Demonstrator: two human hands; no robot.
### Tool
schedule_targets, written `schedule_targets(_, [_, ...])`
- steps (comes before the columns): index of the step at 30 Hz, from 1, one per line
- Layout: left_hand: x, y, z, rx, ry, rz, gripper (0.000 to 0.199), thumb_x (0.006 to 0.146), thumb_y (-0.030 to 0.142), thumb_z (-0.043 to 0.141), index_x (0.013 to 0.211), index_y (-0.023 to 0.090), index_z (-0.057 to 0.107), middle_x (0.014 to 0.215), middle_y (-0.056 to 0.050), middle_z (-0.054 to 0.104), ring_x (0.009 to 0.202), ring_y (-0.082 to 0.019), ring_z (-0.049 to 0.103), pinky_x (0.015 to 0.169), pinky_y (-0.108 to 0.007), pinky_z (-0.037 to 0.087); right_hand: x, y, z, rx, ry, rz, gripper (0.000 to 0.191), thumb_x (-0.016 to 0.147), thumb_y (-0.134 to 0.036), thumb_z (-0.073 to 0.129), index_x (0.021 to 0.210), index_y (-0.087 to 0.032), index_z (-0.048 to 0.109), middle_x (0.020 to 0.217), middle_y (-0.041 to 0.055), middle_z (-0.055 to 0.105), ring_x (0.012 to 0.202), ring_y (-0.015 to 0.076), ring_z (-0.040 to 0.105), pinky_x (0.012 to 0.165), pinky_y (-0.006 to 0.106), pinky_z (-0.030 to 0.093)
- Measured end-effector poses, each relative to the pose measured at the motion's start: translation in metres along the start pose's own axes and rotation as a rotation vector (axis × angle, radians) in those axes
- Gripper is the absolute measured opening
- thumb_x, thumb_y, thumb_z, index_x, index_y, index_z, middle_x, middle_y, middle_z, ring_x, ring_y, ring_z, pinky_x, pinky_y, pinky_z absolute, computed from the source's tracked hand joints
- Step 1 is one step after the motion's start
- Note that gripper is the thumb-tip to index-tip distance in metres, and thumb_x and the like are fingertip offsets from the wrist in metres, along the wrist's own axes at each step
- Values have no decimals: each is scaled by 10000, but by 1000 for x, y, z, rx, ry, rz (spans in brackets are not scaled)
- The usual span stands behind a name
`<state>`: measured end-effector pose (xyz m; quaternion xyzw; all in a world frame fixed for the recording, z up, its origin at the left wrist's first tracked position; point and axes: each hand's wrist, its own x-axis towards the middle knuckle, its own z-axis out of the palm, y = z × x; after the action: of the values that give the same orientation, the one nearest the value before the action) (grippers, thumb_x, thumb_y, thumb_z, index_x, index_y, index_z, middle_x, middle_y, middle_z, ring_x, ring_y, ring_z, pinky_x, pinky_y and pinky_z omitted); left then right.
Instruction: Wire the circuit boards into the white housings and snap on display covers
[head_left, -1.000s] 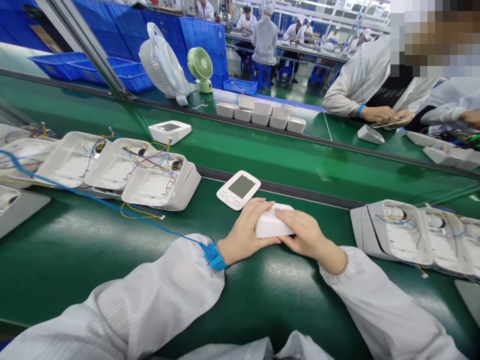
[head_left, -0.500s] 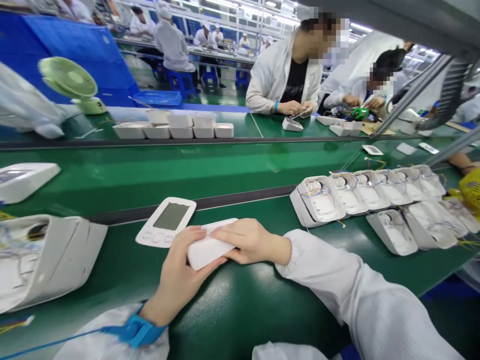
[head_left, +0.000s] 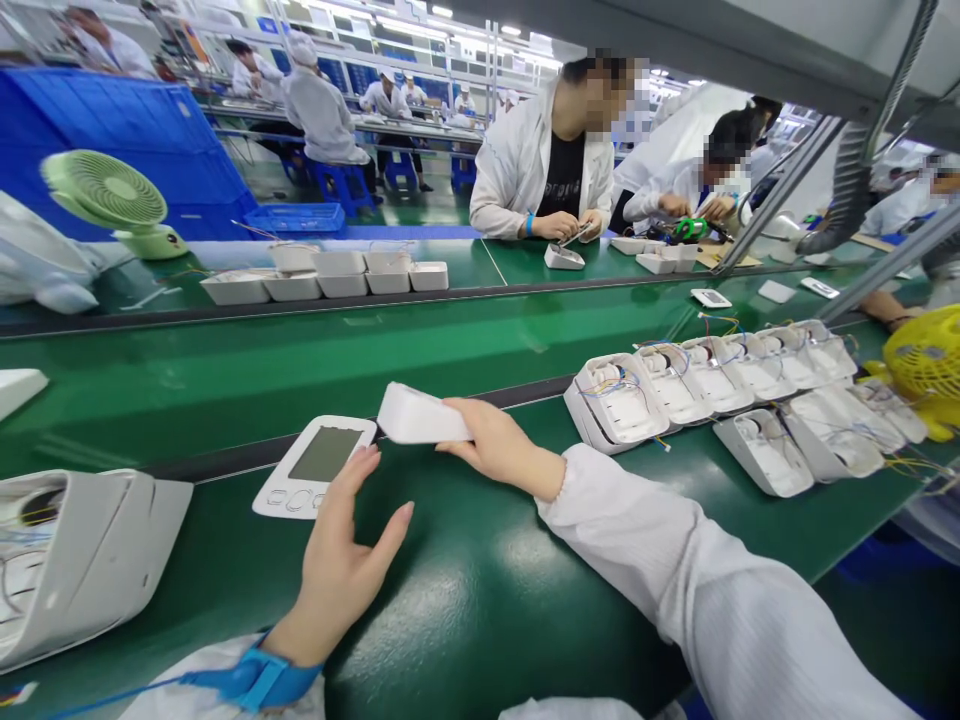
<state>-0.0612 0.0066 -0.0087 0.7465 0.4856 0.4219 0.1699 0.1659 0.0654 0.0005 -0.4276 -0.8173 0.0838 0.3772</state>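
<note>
"Hands, as shown?"
"Right hand (head_left: 501, 448) gripping one end of the white case (head_left: 417, 416); left hand (head_left: 337, 565) empty, thumb and fingers spread apart."
"Where is the case?"
"Left of the right hand's fingertips, beyond the left hand. A display panel (head_left: 321, 455) lies partly behind the left fingers; contact cannot be told."
"What has changed?"
"Both hands held the case moments ago; now the right alone supports it, leaving the left free."

We see smooth plastic on the white case (head_left: 418, 416) near the clock's middle, a shiny table top (head_left: 465, 600) at six, and ribbed cloth on our sleeve (head_left: 720, 575) at four.
</note>
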Motion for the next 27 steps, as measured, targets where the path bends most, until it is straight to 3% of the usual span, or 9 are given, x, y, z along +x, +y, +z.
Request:
schedule_targets(5, [18, -18, -13, 162, -20, 173, 389, 875, 337, 583, 1250, 253, 526, 1392, -97, 512, 1399, -341, 392, 1153, -552, 338, 5, 28, -11, 44, 77, 448, 389, 971, -417, 509, 1259, -156, 515, 1084, 134, 662, 937, 265, 673, 838, 405, 537])
schedule_targets(9, [32, -42, -23, 363, 2, 81, 485, 878, 421, 550, 1309, 211, 484, 1439, -144, 436, 1414, -439, 305, 1134, -640, 285, 8, 56, 0, 179, 160, 588, 423, 999, -245, 377, 1393, -93, 409, 1316, 235, 517, 789, 161, 704, 739, 311, 580])
schedule_targets(12, [34, -50, -24, 488, -63, -4, 518, 872, 467, 532, 1322, 215, 478, 1453, -153, 419, 1401, -497, 282, 1074, -715, 279, 9, 65, 9, 181, 158, 567, 493, 934, -124, 421, 1426, -105, 406, 1462, 244, 374, 979, 173, 694, 842, 306, 575])
schedule_targets(17, [32, -46, -20, 485, -129, 86, 510, 888, 486, 469, 1294, 180, 503, 1376, -185, 503, 1356, -398, 409, 1098, -590, 328, 4, 49, 6, 137, 43, 388, 258, 880, -124, 549, 1085, -170, 698, 1272, 124, 606, 1121, 217, 623, 1000, 402, 502])
schedule_targets(23, [32, -40, -27, 623, -87, -42, 594, 847, 563, 506, 1311, 193, 497, 1446, -258, 410, 1364, -536, 314, 984, -779, 278, 2, 36, 3, 29, -67, 224, 154, 847, -159, 657, 991, -150, 712, 1156, 117, 677, 1130, 237, 596, 1034, 420, 448])
schedule_targets(27, [34, -45, -31, 595, -152, -148, 646, 807, 599, 547, 1302, 187, 504, 1435, -258, 409, 1294, -556, 396, 921, -739, 401, 2, 38, 3, -17, -89, 198, 158, 852, -171, 666, 1006, -152, 700, 1173, 115, 671, 1133, 233, 591, 1033, 409, 442])
